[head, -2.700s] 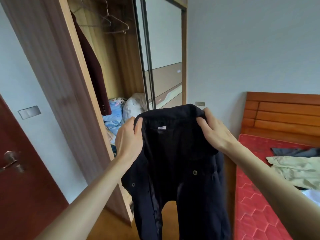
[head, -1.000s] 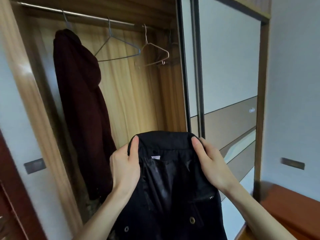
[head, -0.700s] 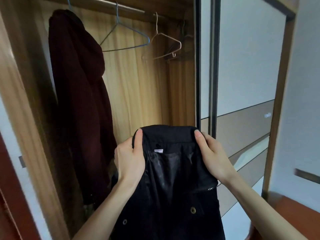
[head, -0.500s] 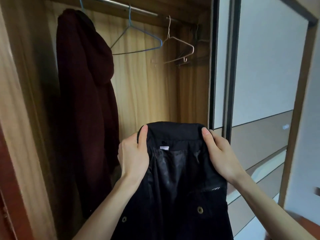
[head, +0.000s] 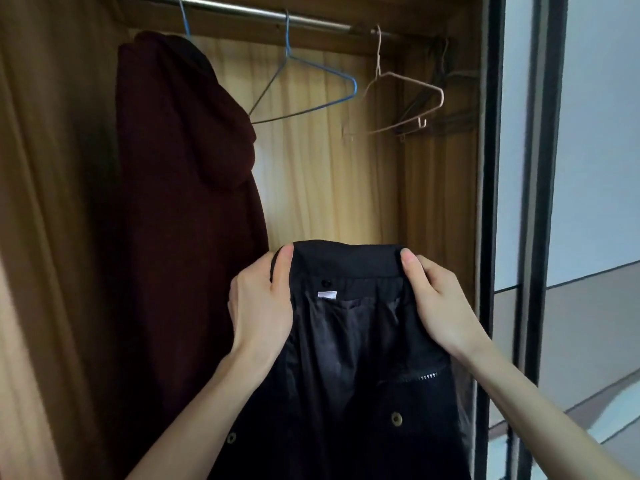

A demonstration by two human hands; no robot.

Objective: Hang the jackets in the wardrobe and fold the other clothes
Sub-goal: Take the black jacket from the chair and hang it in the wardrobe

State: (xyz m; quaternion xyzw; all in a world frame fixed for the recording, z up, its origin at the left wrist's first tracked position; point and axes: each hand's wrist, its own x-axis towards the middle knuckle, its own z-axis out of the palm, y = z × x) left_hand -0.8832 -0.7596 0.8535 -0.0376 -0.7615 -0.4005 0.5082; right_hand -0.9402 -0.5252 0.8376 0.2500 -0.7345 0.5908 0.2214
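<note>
Two hands hold one black jacket (head: 349, 358) up before the open wardrobe (head: 52, 202). On the left, a dark red coat (head: 180, 209) already hangs from the rail (head: 242, 10). The left hand (head: 261, 306) grips the collar's left end, thumb over the top edge. Above it hangs an empty blue wire hanger (head: 304, 95), then a pale wire hanger (head: 405, 102) further right. The right hand (head: 440, 306) grips the collar's right end likewise, so the hands stand apart with the collar stretched between them. The jacket hangs collar up, lining toward the camera, its long axis vertical, running out of view below. It looks soft and limp, with a slippery lining and probably some weight; the shoulders seem the best places to hold while threading a hanger.
</note>
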